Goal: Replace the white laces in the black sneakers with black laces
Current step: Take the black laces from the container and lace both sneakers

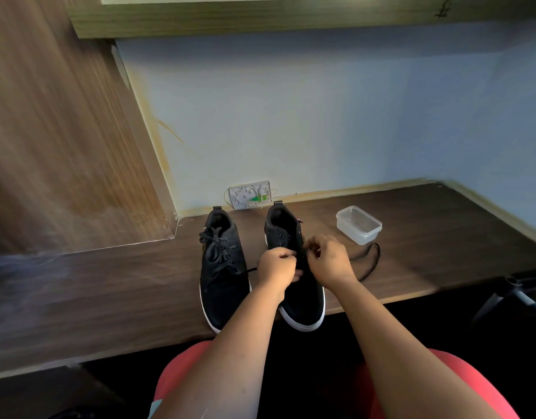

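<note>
The left shoe point(223, 267) is laced black and tied, while both hands point(276, 266) point(328, 261) pinch the black lace point(369, 261), threading the right shoe point(300, 297).

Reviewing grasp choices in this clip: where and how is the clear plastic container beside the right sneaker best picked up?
Grip the clear plastic container across its two long walls just under the rim, coming from above. It sits upright and lidless on the desk, apparently empty, with free space around it; only the black lace lies close in front, so a top approach probably avoids dragging that.
</note>
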{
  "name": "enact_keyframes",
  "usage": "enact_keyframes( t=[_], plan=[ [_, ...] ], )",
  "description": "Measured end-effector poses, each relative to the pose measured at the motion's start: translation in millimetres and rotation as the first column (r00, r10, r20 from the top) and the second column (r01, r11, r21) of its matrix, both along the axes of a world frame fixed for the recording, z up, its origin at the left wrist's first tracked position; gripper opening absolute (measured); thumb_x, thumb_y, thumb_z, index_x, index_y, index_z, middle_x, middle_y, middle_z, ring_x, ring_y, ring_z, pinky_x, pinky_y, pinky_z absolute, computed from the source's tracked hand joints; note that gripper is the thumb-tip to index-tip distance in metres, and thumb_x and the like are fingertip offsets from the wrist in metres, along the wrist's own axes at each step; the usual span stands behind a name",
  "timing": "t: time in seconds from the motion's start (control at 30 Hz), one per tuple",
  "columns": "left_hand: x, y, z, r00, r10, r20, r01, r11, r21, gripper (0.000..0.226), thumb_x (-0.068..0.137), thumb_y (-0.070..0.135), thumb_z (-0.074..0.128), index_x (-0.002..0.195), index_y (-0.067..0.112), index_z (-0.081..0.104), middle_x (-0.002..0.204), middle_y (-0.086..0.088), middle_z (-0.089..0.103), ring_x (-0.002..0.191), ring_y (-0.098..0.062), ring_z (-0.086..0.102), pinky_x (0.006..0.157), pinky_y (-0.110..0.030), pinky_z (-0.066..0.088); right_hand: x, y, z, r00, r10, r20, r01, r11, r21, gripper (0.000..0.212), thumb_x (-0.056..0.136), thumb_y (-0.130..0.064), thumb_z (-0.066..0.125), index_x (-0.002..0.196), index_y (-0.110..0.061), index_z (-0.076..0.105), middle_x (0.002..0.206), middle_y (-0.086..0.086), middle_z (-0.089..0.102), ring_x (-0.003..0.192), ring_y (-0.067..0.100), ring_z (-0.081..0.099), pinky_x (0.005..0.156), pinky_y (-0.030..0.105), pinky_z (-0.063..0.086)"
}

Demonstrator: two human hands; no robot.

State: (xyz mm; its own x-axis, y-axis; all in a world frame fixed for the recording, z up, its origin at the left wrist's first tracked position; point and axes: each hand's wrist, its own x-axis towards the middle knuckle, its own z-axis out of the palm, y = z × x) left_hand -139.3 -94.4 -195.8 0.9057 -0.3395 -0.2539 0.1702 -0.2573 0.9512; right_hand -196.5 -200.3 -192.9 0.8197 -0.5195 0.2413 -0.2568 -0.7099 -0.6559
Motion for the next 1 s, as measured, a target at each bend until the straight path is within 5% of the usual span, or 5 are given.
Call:
enact_keyframes(
  t=[0.2, 0.43, 0.7, 0.87, 1.0],
  plan=[
    [0, 1, -1, 0.998, 0.005, -0.062, -0.009, 0.998, -0.058, 0.021, 0.096, 0.005, 0.047, 0.099, 0.011, 0.067, 0.085, -0.004, 0.065, 0.06, -0.014, 0.066, 0.054, -0.021, 0.055, -2, -3, 0, 0.998, 0.043, -0.04, -0.04, 0.997, 0.069, 0.025, 0.082, -0.006, 0.062, 0.104, -0.015, 0.069, 0.087, -0.001, 0.068, 0.077, 0.012, 0.059, 0.068, 0.011, 0.037],
    [-4, -3, -5, 0.999, -0.013, -0.04, 0.01, 0.997, -0.075, 0.022, 0.095, 0.001, 0.047, 0.099, 0.013, 0.065, 0.098, -0.007, 0.067, 0.07, -0.016, 0.068, 0.068, -0.03, 0.058, -3, 3, 3, 0.999, 0.025, 0.03, -0.029, 0.991, 0.129, 0.044, 0.08, 0.004, 0.061, 0.118, -0.015, 0.047, 0.084, -0.001, 0.066, 0.082, 0.017, 0.062, 0.077, 0.026, 0.047],
    [-3, -7, 1, 0.997, -0.067, -0.034, 0.064, 0.996, -0.068, 0.022, 0.1, 0.005, 0.045, 0.117, 0.012, 0.056, 0.098, -0.001, 0.063, 0.062, -0.012, 0.063, 0.055, -0.021, 0.052, -3, -5, -3, 0.998, -0.059, 0.017, 0.052, 0.964, 0.263, 0.041, 0.078, -0.01, 0.076, 0.11, -0.017, 0.052, 0.079, -0.005, 0.068, 0.077, 0.009, 0.063, 0.073, 0.025, 0.049],
    [0, -6, 2, 0.975, -0.127, 0.184, 0.094, 0.979, 0.181, 0.015, 0.097, 0.013, 0.049, 0.095, 0.01, 0.064, 0.082, -0.005, 0.065, 0.065, -0.022, 0.067, 0.067, -0.037, 0.06, -2, -5, 1, 1.0, 0.013, 0.027, -0.02, 0.97, 0.243, 0.039, 0.089, -0.029, 0.067, 0.125, -0.027, 0.054, 0.095, 0.002, 0.064, 0.091, 0.018, 0.062, 0.086, 0.033, 0.05],
    [0, -1, 12, 0.791, -0.334, 0.512, -0.007, 0.832, 0.554, 0.015, 0.095, 0.017, 0.044, 0.09, 0.014, 0.058, 0.097, -0.007, 0.059, 0.09, -0.026, 0.058, 0.066, -0.032, 0.041, 1, 2, -2, 0.988, 0.149, -0.024, -0.148, 0.987, 0.063, 0.032, 0.093, -0.021, 0.056, 0.124, -0.029, 0.059, 0.105, 0.005, 0.055, 0.094, 0.025, 0.061, 0.09, 0.035, 0.049]
  ],
)
